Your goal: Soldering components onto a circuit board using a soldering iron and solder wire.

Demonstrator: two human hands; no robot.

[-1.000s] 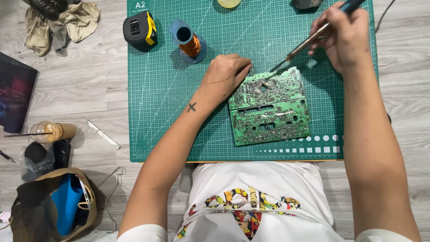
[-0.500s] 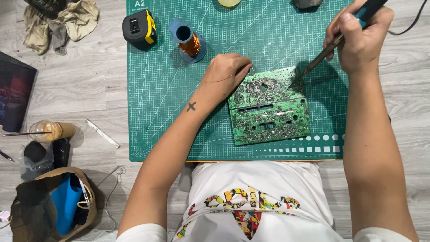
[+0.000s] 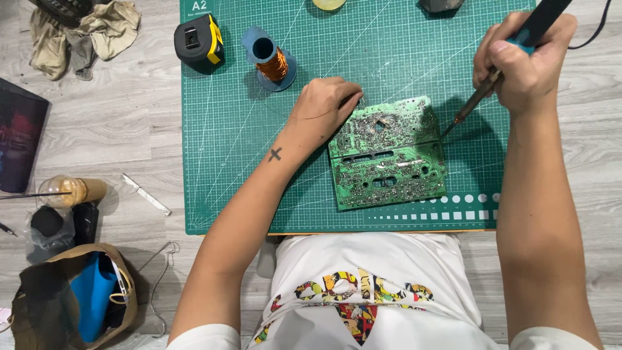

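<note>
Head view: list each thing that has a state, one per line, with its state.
Circuit board: flat on the mat, solder side up.
Cutting mat: flat on the floor.
Left hand: resting on the board's upper left corner.
Right hand: closed around the soldering iron.
Soldering iron: tilted, tip by the board's right edge.
Wire spool: upright.
Paper bag: open.

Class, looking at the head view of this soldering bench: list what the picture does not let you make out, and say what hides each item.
- Left hand fingertips: curled at the circuit board corner; what they pinch is too small to tell.
- Soldering iron: handle end cut off by the top edge.
- Dark object and yellow object: cut off at top.
- Paper bag contents: mostly in shadow.
</note>
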